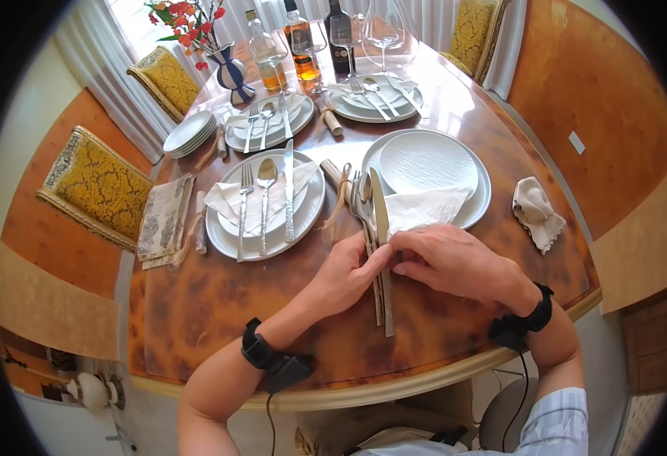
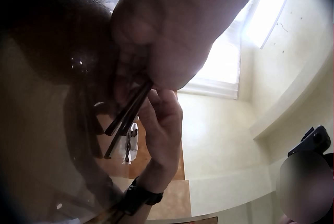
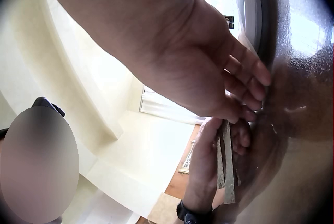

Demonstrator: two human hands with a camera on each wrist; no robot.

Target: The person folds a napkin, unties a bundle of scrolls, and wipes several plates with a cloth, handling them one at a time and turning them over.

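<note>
My left hand grips a fork, a spoon and a table knife together around their handles, with the thumb on top. Below that hand the textured handles stick out in the right wrist view. From the other side my right hand pinches the knife near the left thumb, its other fingers loosely bent. Just beyond the hands, a folded white napkin hangs over the front of a small plate, which is stacked on a larger plate.
To the left, a set plate bears a napkin and cutlery. Two more settings stand farther back, near bottles and wine glasses. A crumpled cloth napkin lies at the right. Tied rolls and folded cloths lie between settings.
</note>
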